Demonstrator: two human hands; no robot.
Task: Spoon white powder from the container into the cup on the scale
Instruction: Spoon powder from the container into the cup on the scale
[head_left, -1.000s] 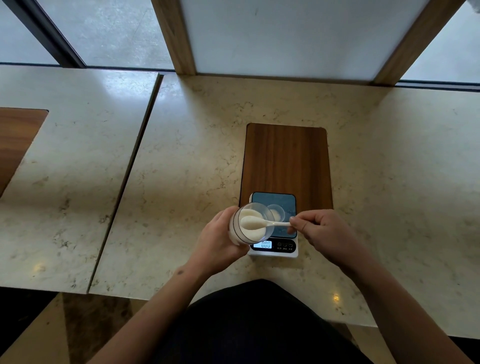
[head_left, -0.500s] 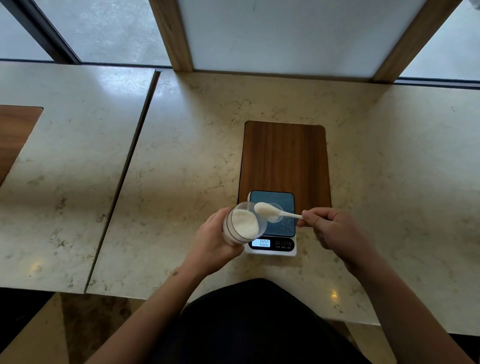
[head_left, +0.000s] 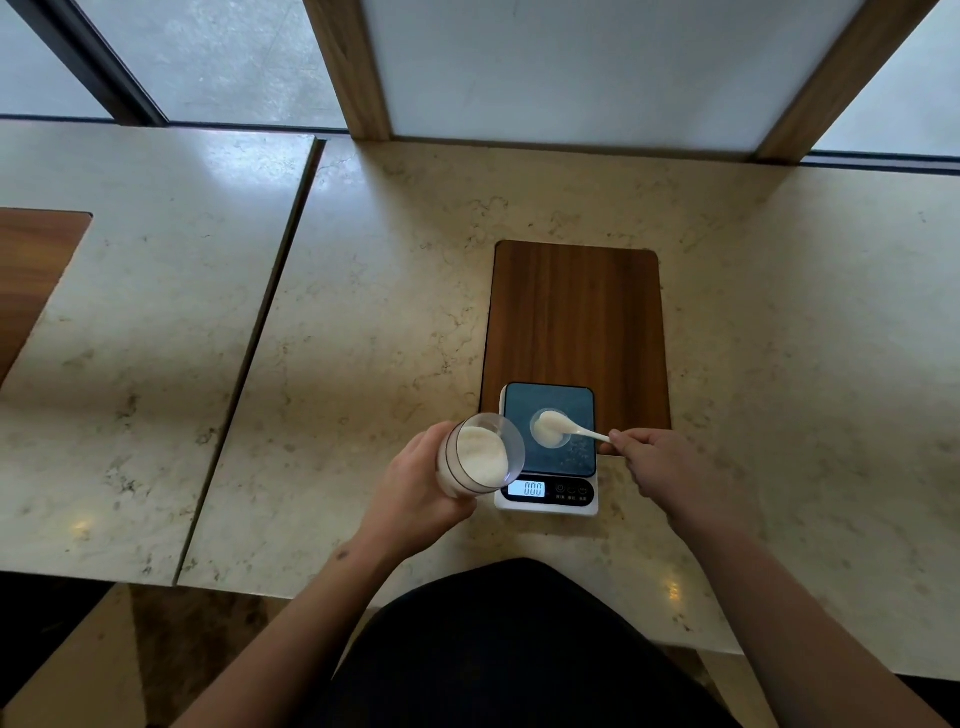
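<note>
From my remote feed, head view only. Left hand (head_left: 415, 483) is wrapped round a clear container (head_left: 480, 457), fingers closed on its side wall, held off the surface and tilted so the mouth faces approx 3 o'clock toward the scale. White powder (head_left: 483, 454) sits banked inside it.

Right hand (head_left: 670, 467) is at 3 o'clock of the scale; fingers pressed together, pinching the handle end of a white spoon (head_left: 569, 428). Spoon bowl is loaded w/ powder and sits over the small clear cup (head_left: 549, 428). I cannot tell whether the bowl touches the cup rim. The cup already shows a pale layer of powder at its bottom.

Cup stands on the dark platform of the digital scale (head_left: 549, 447), roughly ctr. Display (head_left: 530, 489) at the 6 o'clock edge is lit and reads what looks like 000; digits slightly blurred. A few specks lie on the platform at approx 5 o'clock of the cup.

Scale's far half rests on a wood inlay panel (head_left: 576, 317) set in the marble surface (head_left: 363, 338); near half overhangs onto the marble. Container is just beside the scale at its 9 o'clock, not touching it as far as I can see.
</note>
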